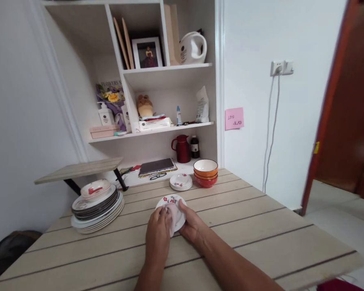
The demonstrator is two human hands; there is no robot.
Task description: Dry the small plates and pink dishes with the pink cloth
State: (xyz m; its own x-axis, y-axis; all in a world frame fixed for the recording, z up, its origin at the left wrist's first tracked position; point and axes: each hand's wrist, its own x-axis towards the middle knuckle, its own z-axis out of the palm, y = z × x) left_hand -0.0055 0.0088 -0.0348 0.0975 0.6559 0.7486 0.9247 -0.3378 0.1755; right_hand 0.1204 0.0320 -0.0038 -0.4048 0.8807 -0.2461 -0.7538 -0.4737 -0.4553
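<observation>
A small white saucer (pixel 171 201) with red flower marks is held just above the slatted wooden table (pixel 245 226). My left hand (pixel 157 232) presses a pale cloth (pixel 172 216) against the saucer's face, fingers curled over it. My right hand (pixel 191 224) grips the saucer's right rim, thumb on top. Behind it stands a short stack of matching saucers (pixel 181 182). A stack of orange bowls (pixel 205 173) with white insides sits to their right.
A tall stack of larger plates (pixel 97 208) with a small red-marked dish on top sits at the table's left. Shelves behind hold a red jug (pixel 182 148), a dark bottle, a tablet and glasses. A brown door (pixel 346 105) stands at the right.
</observation>
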